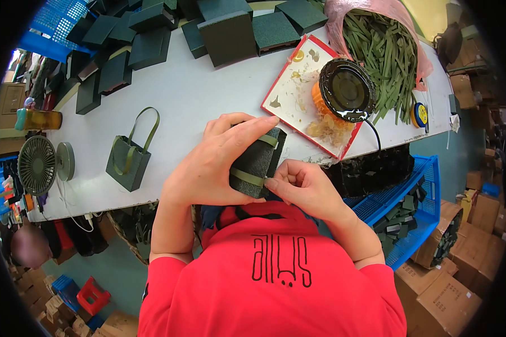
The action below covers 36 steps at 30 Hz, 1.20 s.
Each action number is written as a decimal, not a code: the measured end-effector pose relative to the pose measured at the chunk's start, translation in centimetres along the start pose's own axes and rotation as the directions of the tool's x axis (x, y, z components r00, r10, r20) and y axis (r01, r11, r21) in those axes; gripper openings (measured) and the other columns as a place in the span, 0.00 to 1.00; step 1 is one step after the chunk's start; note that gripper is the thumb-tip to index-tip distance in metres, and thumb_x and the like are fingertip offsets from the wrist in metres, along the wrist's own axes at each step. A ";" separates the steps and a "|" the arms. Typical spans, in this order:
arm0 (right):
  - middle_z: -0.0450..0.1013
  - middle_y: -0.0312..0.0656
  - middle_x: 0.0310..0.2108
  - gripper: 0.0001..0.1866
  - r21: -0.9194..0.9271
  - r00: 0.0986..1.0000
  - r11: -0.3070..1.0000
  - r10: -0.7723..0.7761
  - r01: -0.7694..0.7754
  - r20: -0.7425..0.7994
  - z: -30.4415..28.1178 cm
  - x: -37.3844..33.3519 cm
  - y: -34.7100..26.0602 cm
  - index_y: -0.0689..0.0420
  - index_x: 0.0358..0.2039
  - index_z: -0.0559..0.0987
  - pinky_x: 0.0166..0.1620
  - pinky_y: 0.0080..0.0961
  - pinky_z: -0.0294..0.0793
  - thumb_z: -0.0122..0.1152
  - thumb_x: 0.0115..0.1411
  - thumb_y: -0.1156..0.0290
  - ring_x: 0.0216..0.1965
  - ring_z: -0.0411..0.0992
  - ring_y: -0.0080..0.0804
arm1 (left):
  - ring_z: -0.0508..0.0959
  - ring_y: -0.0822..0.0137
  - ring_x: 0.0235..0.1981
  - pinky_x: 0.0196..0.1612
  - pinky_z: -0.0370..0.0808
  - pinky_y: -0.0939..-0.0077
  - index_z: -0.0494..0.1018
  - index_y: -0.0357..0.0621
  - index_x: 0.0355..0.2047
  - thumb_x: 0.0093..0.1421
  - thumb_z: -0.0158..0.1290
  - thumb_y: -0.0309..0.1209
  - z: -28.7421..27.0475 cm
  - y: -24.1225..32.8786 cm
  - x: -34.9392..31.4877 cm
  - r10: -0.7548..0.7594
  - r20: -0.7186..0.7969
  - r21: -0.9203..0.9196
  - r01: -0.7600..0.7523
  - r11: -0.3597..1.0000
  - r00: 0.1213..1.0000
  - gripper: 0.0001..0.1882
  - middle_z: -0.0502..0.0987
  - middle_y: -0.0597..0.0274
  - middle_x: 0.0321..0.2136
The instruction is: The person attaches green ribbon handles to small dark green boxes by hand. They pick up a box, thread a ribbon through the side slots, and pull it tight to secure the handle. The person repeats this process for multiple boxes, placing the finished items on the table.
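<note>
A small dark green box (254, 156) is held up near the table's front edge. My left hand (205, 160) wraps round it from the left, thumb below and fingers over the top. Two olive ribbon bands (247, 177) cross the box's face. At its lower right edge my right hand (306, 188) is closed, thumb and finger pinched together against the end of the lower ribbon. On the table to the left stands a similar dark green box (128, 168) with upright olive ribbon handles (146, 132).
A glue pot (347, 90) with an orange body sits on a red-edged, glue-stained board (289, 84). Olive ribbon strips (376, 56) fill a pink bag. Dark green boxes (227, 39) line the back. A fan (37, 164) stands left; a blue basket (427, 224) sits below right.
</note>
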State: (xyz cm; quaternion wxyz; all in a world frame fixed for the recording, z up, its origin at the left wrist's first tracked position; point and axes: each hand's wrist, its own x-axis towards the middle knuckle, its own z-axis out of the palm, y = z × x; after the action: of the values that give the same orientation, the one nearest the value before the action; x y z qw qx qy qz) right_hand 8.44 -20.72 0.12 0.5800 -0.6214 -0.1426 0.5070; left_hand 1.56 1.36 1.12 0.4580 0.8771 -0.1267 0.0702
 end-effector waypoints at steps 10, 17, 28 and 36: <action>0.67 0.27 0.18 0.12 -0.001 0.996 0.998 0.070 -0.070 0.058 0.0 -0.1 -0.2 0.60 0.27 0.73 0.23 0.15 0.58 0.61 0.65 0.67 0.20 0.61 0.11 | 0.68 0.51 0.58 0.60 0.63 0.57 0.65 0.45 0.64 0.33 0.73 0.34 -0.3 0.7 0.0 0.010 0.026 0.006 -0.010 1.000 1.000 0.53 0.73 0.58 0.57; 0.73 0.33 0.20 0.14 -0.171 0.984 0.972 0.170 -0.159 0.049 0.1 0.4 -0.2 0.61 0.27 0.74 0.26 0.17 0.66 0.58 0.66 0.66 0.20 0.67 0.15 | 0.69 0.50 0.58 0.60 0.63 0.59 0.68 0.43 0.61 0.36 0.69 0.31 0.2 1.2 0.4 0.068 0.072 0.164 -0.079 0.983 0.995 0.47 0.75 0.56 0.55; 0.79 0.38 0.27 0.15 -0.003 0.996 0.999 0.054 -0.054 0.076 -0.8 0.7 0.3 0.63 0.35 0.79 0.29 0.18 0.73 0.55 0.70 0.63 0.23 0.73 0.18 | 0.69 0.50 0.57 0.58 0.61 0.54 0.65 0.49 0.63 0.37 0.71 0.39 0.2 0.3 -0.2 -0.022 -0.002 0.150 0.022 0.988 1.000 0.49 0.73 0.60 0.57; 0.77 0.37 0.23 0.16 -0.212 0.999 0.977 0.029 -0.034 -0.031 -0.1 1.4 0.5 0.65 0.29 0.79 0.28 0.20 0.73 0.56 0.68 0.65 0.22 0.74 0.21 | 0.68 0.52 0.58 0.58 0.62 0.56 0.65 0.49 0.63 0.37 0.71 0.38 1.1 0.1 -0.2 0.024 -0.011 0.247 -0.020 0.969 1.000 0.50 0.72 0.61 0.58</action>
State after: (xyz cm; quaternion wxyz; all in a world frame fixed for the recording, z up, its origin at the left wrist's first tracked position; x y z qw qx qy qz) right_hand 8.94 -19.86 -0.99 0.5042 -0.6889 -0.1781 0.4894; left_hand 1.37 0.45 0.49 0.3454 0.9253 -0.1235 0.0964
